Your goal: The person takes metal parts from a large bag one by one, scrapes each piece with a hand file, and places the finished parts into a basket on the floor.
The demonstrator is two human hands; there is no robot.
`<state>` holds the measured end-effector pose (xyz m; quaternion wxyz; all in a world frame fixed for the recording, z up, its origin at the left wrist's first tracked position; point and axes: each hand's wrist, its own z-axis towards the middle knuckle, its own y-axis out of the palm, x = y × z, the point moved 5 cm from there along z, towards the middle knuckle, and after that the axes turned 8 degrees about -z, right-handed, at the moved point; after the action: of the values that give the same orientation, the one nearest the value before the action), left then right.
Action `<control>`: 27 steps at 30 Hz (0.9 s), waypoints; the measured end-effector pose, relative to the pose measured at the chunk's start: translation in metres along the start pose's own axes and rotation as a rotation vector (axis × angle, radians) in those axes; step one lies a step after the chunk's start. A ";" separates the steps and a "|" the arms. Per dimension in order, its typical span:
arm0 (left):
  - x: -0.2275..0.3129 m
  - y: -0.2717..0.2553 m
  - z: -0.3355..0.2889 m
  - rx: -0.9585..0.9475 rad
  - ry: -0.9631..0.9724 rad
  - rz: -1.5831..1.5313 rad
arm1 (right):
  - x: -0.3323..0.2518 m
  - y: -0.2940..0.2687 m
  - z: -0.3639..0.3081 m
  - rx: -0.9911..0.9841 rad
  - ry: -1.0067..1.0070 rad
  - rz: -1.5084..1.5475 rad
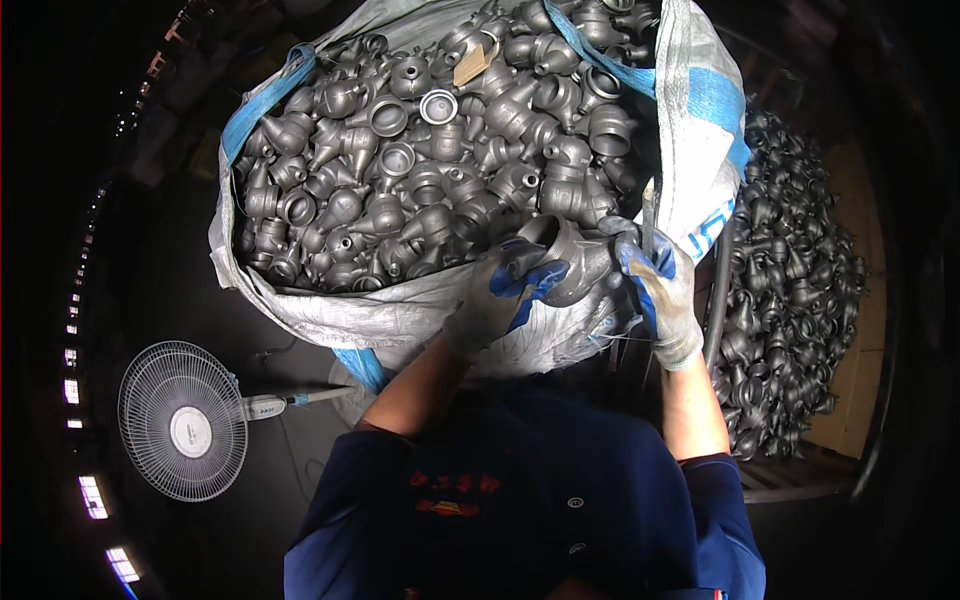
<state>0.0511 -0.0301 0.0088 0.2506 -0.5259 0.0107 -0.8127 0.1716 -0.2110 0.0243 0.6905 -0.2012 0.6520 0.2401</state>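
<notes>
In front of me, at the near edge of a big white woven bulk bag (370, 318), I hold up a grey cast metal fitting (580, 262). Its round open mouth faces up and left. My left hand (505, 290), in a grey glove with blue-coated fingers, is closed round the fitting's left side. My right hand (660, 285), gloved the same way, is closed on a slim dark rod (649, 215) with a pale upper tip, beside the fitting's right end. Whether the right fingers also touch the fitting I cannot tell. Similar grey castings (400, 170) fill the bag.
Blue straps (255, 105) run over the bag's rim, and a scrap of cardboard (473, 66) lies on the castings. To the right, more castings (790, 290) are heaped in a container. A standing fan (185, 420) is at the lower left.
</notes>
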 end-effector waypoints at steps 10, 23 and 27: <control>0.013 -0.001 -0.037 0.150 -0.389 -0.390 | 0.024 0.017 -0.007 -0.201 0.123 0.373; 0.039 -0.062 -0.264 1.036 -0.459 -1.015 | 0.147 0.051 0.011 -0.305 0.154 -0.367; 0.031 -0.056 -0.381 1.316 -0.687 -0.644 | 0.155 0.046 0.022 -0.248 0.118 -0.432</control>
<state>-0.3088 -0.0881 -0.1196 0.2516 -0.4682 -0.6994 -0.4778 0.1671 -0.1504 -0.1268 0.6566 -0.4324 0.5988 0.1530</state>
